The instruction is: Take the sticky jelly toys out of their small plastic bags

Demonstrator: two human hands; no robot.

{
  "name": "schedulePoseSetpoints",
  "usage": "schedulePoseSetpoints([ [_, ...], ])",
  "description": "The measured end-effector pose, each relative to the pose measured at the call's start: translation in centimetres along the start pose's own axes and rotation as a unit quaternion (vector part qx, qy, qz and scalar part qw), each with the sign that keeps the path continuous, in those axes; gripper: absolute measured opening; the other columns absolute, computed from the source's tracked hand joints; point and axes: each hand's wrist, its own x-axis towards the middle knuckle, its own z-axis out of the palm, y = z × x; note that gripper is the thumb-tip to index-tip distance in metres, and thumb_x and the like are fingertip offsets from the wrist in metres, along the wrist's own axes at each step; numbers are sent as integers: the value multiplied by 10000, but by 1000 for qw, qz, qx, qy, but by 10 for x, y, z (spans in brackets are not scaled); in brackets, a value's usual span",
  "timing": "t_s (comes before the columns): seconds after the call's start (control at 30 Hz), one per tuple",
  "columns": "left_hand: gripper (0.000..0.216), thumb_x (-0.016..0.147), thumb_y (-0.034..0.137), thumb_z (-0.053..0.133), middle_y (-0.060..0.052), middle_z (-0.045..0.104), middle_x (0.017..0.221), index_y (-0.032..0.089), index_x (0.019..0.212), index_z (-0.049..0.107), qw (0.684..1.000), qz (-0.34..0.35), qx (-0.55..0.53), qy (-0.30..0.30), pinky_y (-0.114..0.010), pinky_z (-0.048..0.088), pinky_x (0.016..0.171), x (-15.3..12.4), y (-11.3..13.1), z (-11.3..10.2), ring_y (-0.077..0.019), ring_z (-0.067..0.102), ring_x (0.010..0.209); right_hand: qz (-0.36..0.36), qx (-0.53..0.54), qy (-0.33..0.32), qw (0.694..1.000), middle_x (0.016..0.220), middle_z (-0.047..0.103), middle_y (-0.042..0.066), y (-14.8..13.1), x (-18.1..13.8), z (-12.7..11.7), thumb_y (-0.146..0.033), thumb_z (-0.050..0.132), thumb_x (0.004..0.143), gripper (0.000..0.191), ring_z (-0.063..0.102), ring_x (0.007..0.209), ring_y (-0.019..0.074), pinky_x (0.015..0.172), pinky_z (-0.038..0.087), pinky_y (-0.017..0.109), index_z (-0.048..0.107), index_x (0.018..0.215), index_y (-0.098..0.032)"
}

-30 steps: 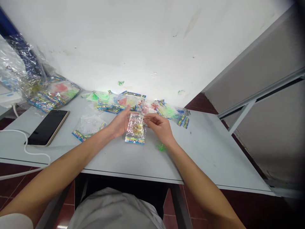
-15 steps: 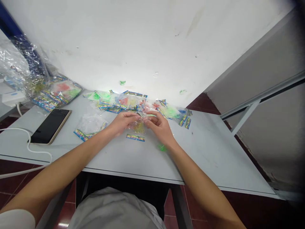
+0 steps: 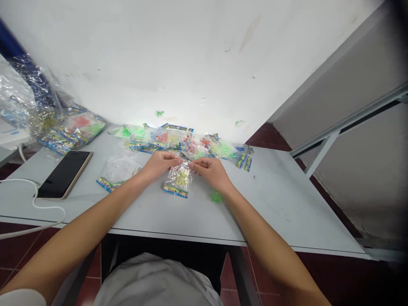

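Both hands meet over the middle of the table (image 3: 270, 199), the left hand (image 3: 159, 163) and right hand (image 3: 208, 170) each pinching a top corner of a small clear packet (image 3: 178, 178) with fingers closed on it. The packet hangs between them, equally near to both, its long axis running from the pinched top edge down toward the person. Its printed strip is the near end, touching or just above the tabletop, with a loose green piece (image 3: 216, 196) just beside the right wrist.
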Motion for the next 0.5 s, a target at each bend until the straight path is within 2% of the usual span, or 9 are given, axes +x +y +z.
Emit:
schedulePoseSetpoints([
  [0.1, 242, 663, 387, 822, -42, 700, 718, 170, 759, 772, 1000, 18, 6, 18, -288, 469, 663, 1, 6, -3, -142, 586, 657, 6, -22, -8, 1000, 668, 706, 50, -9, -2, -2, -512, 732, 735, 346, 606, 617, 168, 588, 469, 292, 741, 760, -167],
  [0.17, 265, 696, 419, 794, -53, 707, 720, 163, 756, 759, 999, 42, 5, 26, -299, 492, 680, 1, 17, -11, -149, 606, 660, 1, -18, 15, 1000, 682, 711, 56, -11, -1, -7, -522, 729, 732, 359, 573, 566, 152, 540, 444, 282, 740, 773, -166],
  [0.2, 281, 719, 439, 772, -61, 715, 731, 161, 752, 751, 997, 60, 4, 42, -304, 501, 687, -1, 24, -18, -155, 616, 664, 1, -12, 41, 999, 691, 713, 56, -10, 2, -11, -525, 729, 728, 365, 540, 533, 137, 514, 426, 277, 741, 789, -165],
  [0.27, 292, 750, 456, 736, -65, 722, 736, 164, 752, 732, 987, 103, 11, 121, -304, 507, 698, -10, 38, -38, -161, 624, 670, 17, -10, 85, 996, 665, 700, 55, -2, 12, -23, -518, 746, 697, 374, 476, 471, 118, 466, 388, 275, 738, 799, -158],
  [0.33, 275, 750, 447, 730, -47, 705, 697, 173, 762, 720, 964, 135, 49, 225, -292, 494, 695, -26, 49, -65, -156, 610, 654, 33, -19, 130, 991, 620, 672, 46, 11, 27, -39, -506, 734, 702, 393, 472, 456, 125, 461, 391, 284, 748, 865, -148],
  [0.4, 280, 761, 460, 710, -39, 690, 699, 179, 768, 714, 938, 134, 152, 282, -287, 471, 691, -48, 52, -93, -165, 606, 671, 70, -13, 151, 986, 678, 701, 71, 24, 41, -56, -504, 710, 717, 484, 572, 528, 179, 515, 457, 317, 733, 1040, -144],
  [0.43, 279, 763, 460, 703, -37, 692, 717, 185, 802, 723, 923, 120, 216, 295, -286, 458, 690, -60, 50, -105, -173, 612, 689, 92, -42, 155, 983, 700, 712, 92, 29, 45, -66, -527, 695, 725, 525, 611, 573, 212, 545, 476, 340, 725, 1080, -141],
  [0.5, 298, 780, 478, 666, -21, 656, 673, 194, 840, 732, 877, 72, 339, 332, -286, 407, 640, -80, 44, -123, -177, 580, 660, 99, -188, 163, 963, 779, 736, 117, 33, 46, -84, -541, 709, 706, 488, 663, 697, 265, 626, 482, 370, 749, 1028, -177],
])
